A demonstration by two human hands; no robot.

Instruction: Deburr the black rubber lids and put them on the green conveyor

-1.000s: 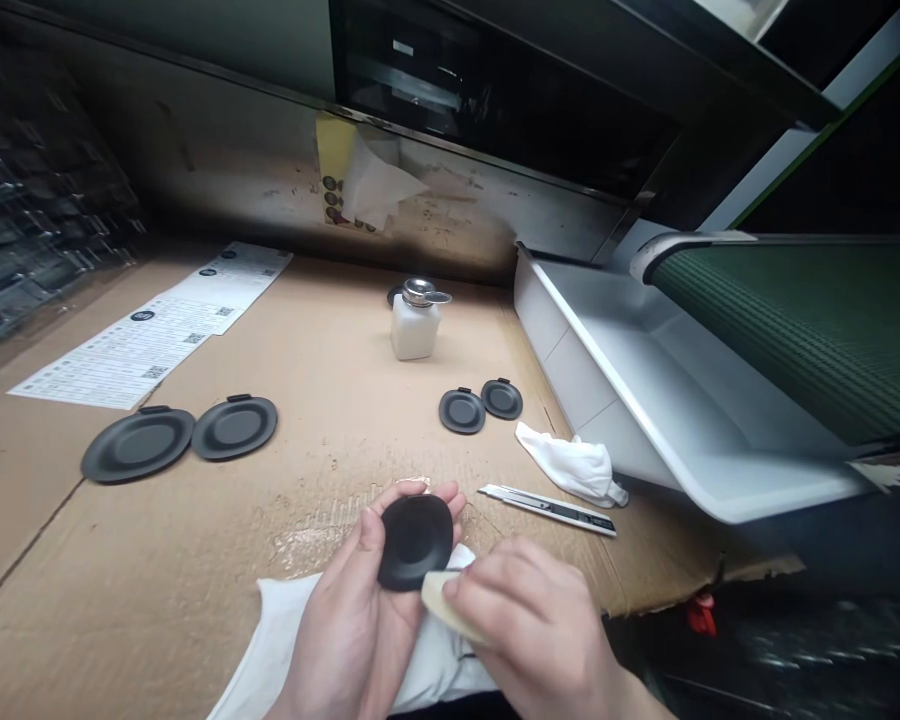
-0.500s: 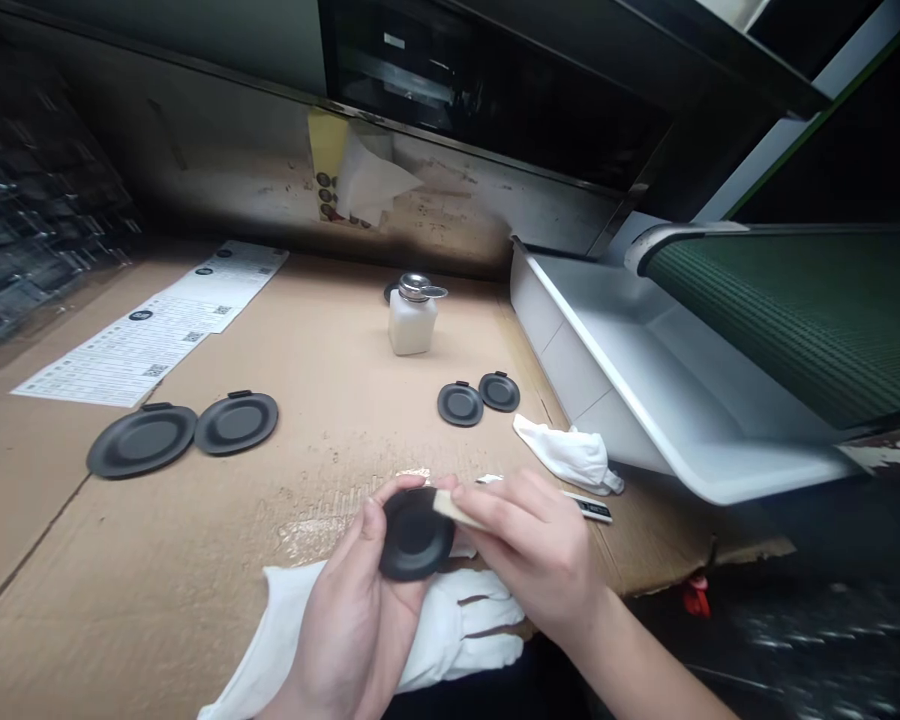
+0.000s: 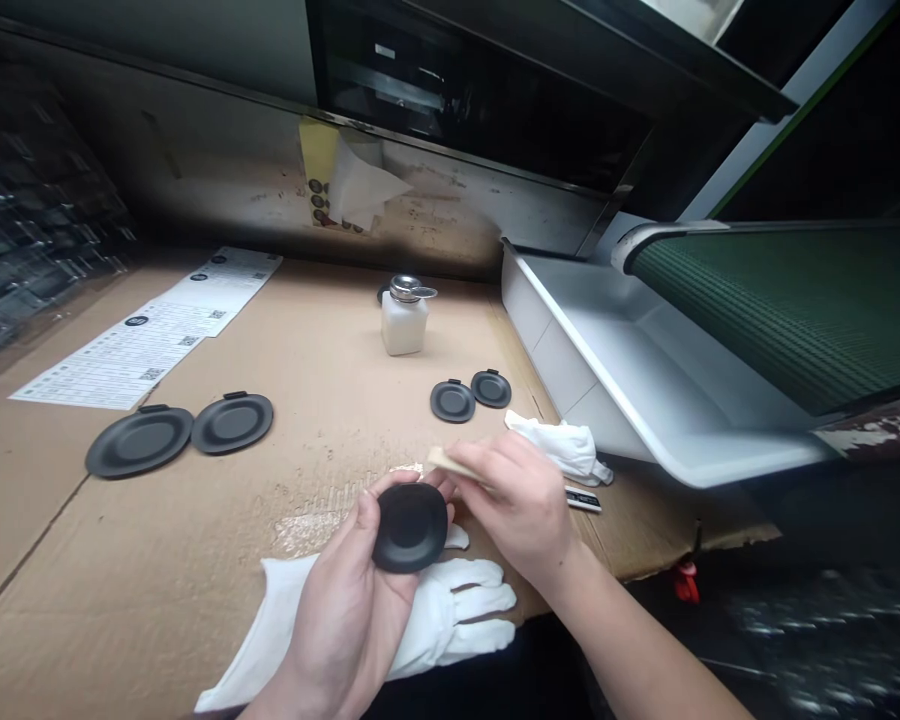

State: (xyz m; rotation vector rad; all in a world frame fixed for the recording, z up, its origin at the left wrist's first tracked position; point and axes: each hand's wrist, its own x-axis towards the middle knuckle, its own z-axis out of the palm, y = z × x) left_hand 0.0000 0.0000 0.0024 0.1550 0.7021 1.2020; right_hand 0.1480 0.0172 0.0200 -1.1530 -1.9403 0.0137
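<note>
My left hand (image 3: 349,610) is closed around a small black rounded cap (image 3: 410,527), held up over the cardboard-covered bench (image 3: 330,440). My right hand (image 3: 517,505) pinches a small beige pad (image 3: 446,461) just above and to the right of the cap, clear of its face. A white glove (image 3: 427,625) lies flat on the bench under both hands.
Two large black discs (image 3: 180,436) lie at left, two small black caps (image 3: 469,395) at centre right. A white dispenser bottle (image 3: 403,315), printed sheets (image 3: 150,340), a crumpled white glove (image 3: 562,447), a utility knife (image 3: 583,498), a white tray (image 3: 645,390) and a green conveyor belt (image 3: 787,310) surround them.
My right hand has moved the beige pad from the cap's lower right edge up across it to above its top right. The white glove underneath is now uncovered.
</note>
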